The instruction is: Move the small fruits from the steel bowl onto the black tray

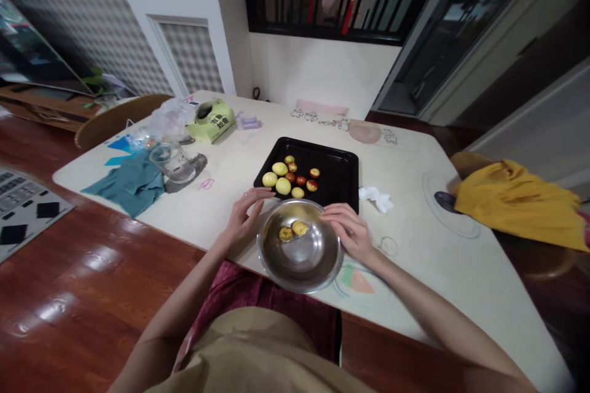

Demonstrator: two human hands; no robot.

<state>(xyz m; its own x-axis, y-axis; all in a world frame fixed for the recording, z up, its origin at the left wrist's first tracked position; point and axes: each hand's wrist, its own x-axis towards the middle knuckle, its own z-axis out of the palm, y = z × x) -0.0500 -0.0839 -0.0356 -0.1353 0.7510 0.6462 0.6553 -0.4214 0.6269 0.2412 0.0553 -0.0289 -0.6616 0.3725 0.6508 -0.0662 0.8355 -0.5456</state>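
A shiny metal bowl (305, 267) stands at the table's near edge, in front of my body. Inside it lie two small yellowish fruits (299, 228), one of them with brown patches. My left hand (245, 216) is open just left of the bowl's rim, its fingers stretched toward the tray and holding nothing. My right hand (351, 230) lies at the rim's upper right, fingers extended over it and seemingly touching. Behind the bowl, a black tray (334, 163) holds several round fruits (283, 186), some plain yellow, others mottled reddish brown like fresh jujubes.
The white table (221, 178) bears a glass jug (173, 163), a teal cloth (131, 183), a green tissue pack (214, 121) and clear plastic bags (170, 118) on the left. Crumpled tissue (377, 198) lies right of the tray. A yellow garment (516, 206) drapes over a chair.
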